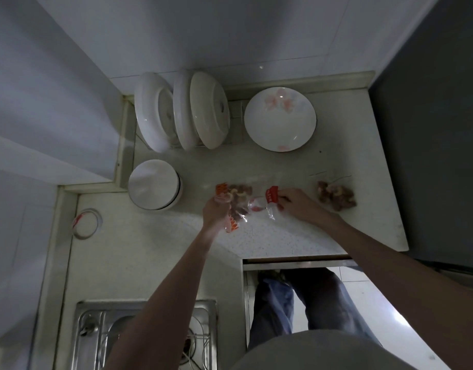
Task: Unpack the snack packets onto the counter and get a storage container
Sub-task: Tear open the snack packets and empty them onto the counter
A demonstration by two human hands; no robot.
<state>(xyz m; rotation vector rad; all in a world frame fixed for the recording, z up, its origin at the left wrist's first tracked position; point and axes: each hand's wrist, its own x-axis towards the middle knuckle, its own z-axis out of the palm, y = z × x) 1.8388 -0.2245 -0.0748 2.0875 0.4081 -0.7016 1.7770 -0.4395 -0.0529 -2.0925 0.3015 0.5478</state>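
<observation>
My left hand [216, 209] grips a clear snack packet [235, 201] with orange ends, full of mixed nuts, just above the pale counter [270, 236]. My right hand [294, 204] pinches the red strip of a clear plastic bag [270, 198] that lies between the two hands. A second nut packet [336, 196] lies on the counter to the right of my right hand. No storage container is in view.
White plates stand in a rack [182, 113] at the back. A flowered plate [280, 118] leans on the wall. A white upturned bowl [154, 184] sits at the left. A steel sink [139, 335] lies near left. A dark fridge [430, 129] bounds the right.
</observation>
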